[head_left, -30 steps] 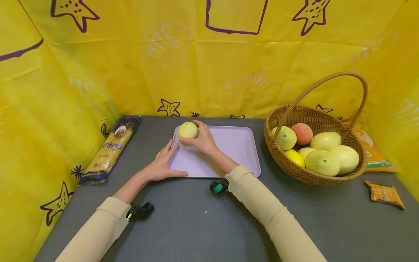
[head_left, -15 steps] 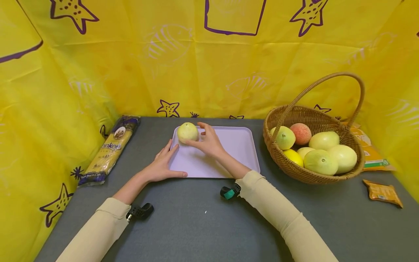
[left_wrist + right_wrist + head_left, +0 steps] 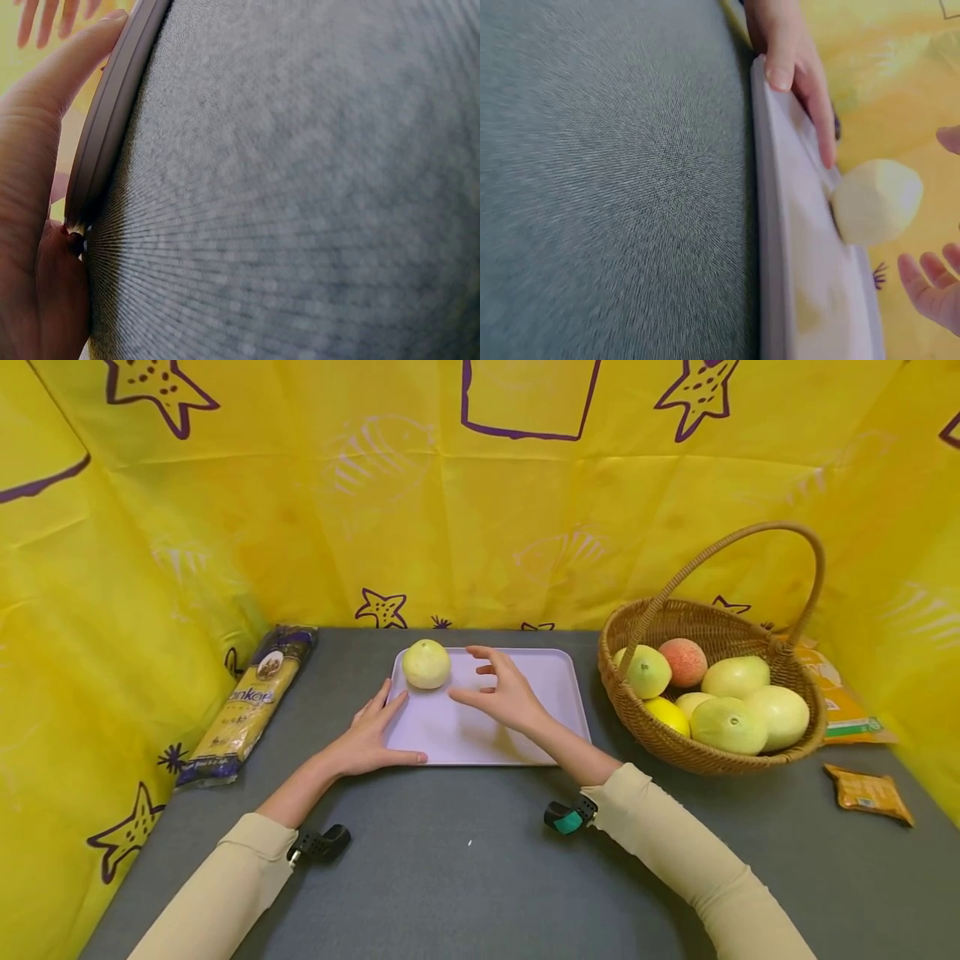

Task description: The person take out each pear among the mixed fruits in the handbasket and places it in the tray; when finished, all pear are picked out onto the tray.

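A pale lavender tray [image 3: 525, 735] lies on the grey table. On its far left part sits a round pale green fruit [image 3: 426, 665], also visible as a whitish ball [image 3: 876, 201] in the right wrist view. My left hand [image 3: 367, 742] rests with spread fingers on the tray's left edge and front corner; its thumb [image 3: 82, 56] touches the rim in the left wrist view. Above the tray, right of the fruit and apart from it, my right hand [image 3: 510, 695] holds nothing, its fingers relaxed.
Right of the tray stands a wicker basket [image 3: 637, 727] with a tall handle, holding several fruits. An orange packet [image 3: 870, 793] lies beside it, and a larger orange bag [image 3: 843, 706] behind. A pasta packet [image 3: 251, 702] lies at the left, near the yellow cloth wall [image 3: 337, 527].
My right hand has let go of the pale green fruit and moved right, away from it. The fruit stays on the tray, and my left hand keeps its place.
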The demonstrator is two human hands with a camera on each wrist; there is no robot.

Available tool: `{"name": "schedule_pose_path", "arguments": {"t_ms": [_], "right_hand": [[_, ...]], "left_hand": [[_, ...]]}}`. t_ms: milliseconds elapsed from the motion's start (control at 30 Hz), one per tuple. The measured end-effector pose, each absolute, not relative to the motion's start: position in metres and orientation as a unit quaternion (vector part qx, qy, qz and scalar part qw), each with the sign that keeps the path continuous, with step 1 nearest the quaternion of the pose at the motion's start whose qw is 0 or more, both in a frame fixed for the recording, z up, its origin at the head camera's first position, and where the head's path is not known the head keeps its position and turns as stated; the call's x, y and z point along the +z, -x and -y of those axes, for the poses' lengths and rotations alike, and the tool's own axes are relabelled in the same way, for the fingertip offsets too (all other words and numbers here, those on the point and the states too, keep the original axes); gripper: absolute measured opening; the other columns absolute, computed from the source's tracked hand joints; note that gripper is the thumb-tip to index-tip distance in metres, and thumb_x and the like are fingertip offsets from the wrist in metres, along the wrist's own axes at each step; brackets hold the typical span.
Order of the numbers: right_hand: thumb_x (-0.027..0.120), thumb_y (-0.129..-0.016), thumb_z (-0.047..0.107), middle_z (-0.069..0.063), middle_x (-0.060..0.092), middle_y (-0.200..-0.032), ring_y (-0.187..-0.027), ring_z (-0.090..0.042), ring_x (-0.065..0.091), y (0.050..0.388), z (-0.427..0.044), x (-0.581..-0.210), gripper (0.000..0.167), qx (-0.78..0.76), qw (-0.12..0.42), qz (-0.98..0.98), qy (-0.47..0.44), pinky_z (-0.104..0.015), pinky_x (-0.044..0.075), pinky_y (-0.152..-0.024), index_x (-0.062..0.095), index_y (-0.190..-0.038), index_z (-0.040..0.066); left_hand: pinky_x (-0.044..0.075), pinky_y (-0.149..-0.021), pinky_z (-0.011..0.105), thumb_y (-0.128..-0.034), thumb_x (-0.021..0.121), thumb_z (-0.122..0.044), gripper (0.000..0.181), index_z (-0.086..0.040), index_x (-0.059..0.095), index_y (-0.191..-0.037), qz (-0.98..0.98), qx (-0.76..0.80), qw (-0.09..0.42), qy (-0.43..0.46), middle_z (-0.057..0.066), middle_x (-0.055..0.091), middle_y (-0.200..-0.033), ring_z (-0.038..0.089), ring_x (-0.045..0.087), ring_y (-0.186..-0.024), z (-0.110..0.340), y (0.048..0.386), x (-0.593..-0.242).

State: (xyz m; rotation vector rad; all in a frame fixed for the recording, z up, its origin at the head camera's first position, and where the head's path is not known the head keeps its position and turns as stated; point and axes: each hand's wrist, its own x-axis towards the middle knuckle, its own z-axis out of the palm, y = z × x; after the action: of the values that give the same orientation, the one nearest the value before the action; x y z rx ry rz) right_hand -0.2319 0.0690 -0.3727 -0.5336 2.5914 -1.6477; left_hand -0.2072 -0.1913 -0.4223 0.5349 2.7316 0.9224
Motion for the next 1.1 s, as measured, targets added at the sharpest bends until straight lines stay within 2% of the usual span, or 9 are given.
{"name": "schedule_pose_path", "arguments": {"t_ms": [167,500,733,1100], "right_hand": [[0.080,-0.082,0.027,-0.002,0.048,-0.140,-0.121,-0.026,0.052,0.219,-0.084,-0.364,0.067,-0.530,0.010,-0.827,0.188,-0.035,0.051,-0.091,0.049,-0.140,0.015],[0.078,-0.085,0.023,-0.002,0.048,-0.141,-0.120,-0.021,0.053,0.191,-0.117,-0.342,0.062,-0.525,0.034,-0.820,0.224,-0.039,0.048,-0.096,0.049,-0.140,0.014],[0.075,-0.087,0.024,0.001,0.049,-0.140,-0.119,-0.018,0.053,0.174,-0.144,-0.328,0.058,-0.497,0.045,-0.830,0.250,-0.038,0.048,-0.096,0.050,-0.139,0.019],[0.075,-0.088,0.018,0.004,0.056,-0.131,-0.113,-0.015,0.056,0.151,-0.189,-0.304,0.049,-0.451,0.045,-0.844,0.288,-0.036,0.050,-0.091,0.056,-0.133,0.016]], "left_hand": [[0.008,-0.106,0.071,-0.0739,0.077,-0.059,0.113,-0.008,0.019,-0.156,-0.927,0.310,0.101,-0.183,0.018,-0.010,-0.161,0.049,0.002,-0.143,0.192,0.208,-0.424],[0.007,-0.106,0.071,-0.0744,0.078,-0.057,0.111,-0.007,0.021,-0.156,-0.928,0.308,0.096,-0.189,0.020,-0.009,-0.161,0.050,0.003,-0.143,0.194,0.207,-0.424],[0.007,-0.106,0.071,-0.0749,0.077,-0.057,0.110,-0.008,0.021,-0.156,-0.927,0.306,0.100,-0.191,0.020,-0.010,-0.161,0.050,0.001,-0.143,0.194,0.207,-0.423],[0.006,-0.107,0.070,-0.0751,0.078,-0.056,0.109,-0.007,0.022,-0.155,-0.927,0.304,0.094,-0.198,0.020,-0.009,-0.161,0.049,0.002,-0.143,0.193,0.208,-0.424]]}}
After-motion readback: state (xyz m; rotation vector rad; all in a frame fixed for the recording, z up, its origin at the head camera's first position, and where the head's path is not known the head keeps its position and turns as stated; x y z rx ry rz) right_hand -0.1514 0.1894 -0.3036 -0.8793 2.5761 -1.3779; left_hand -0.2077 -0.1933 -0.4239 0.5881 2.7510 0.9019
